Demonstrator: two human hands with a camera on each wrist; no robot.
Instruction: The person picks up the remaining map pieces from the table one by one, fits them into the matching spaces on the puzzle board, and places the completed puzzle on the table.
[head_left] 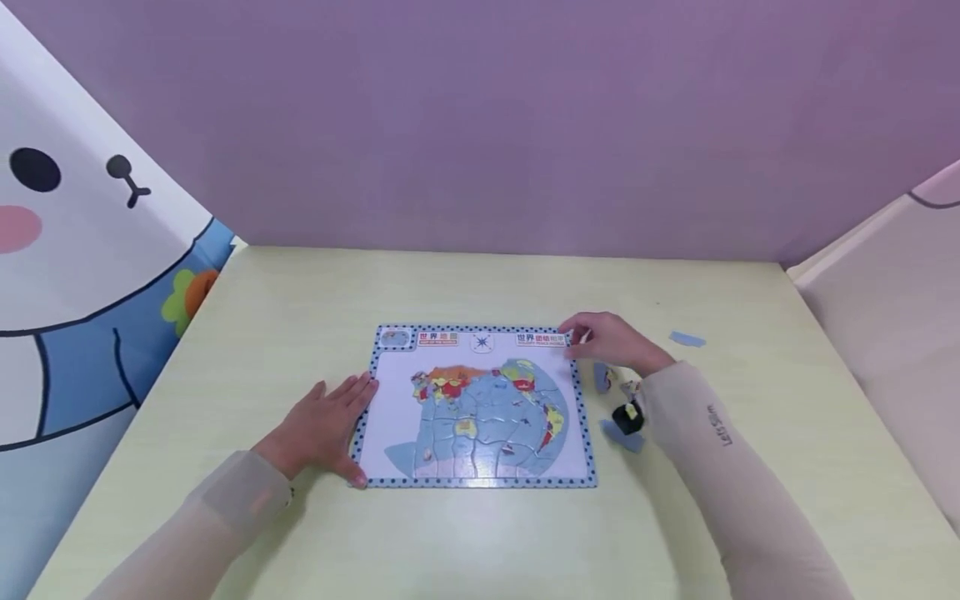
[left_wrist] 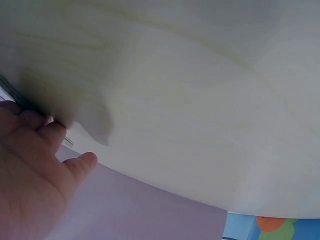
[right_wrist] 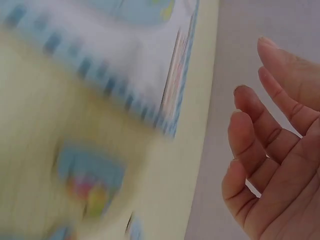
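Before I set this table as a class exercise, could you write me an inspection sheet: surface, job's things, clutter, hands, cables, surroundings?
Surface: pale table, lit evenly enough to see the pieces.
Job's things: puzzle board with a partly filled world map, bare white at left; loose pieces to its right.
Clutter: small dark object by the right cuff; cannot tell what it is.
Hands: left hand rests at the board's left edge; right hand is by its upper right corner, no piece seen in it.
Cables: nothing seen.
Surroundings: purple wall behind, cartoon panel at left.
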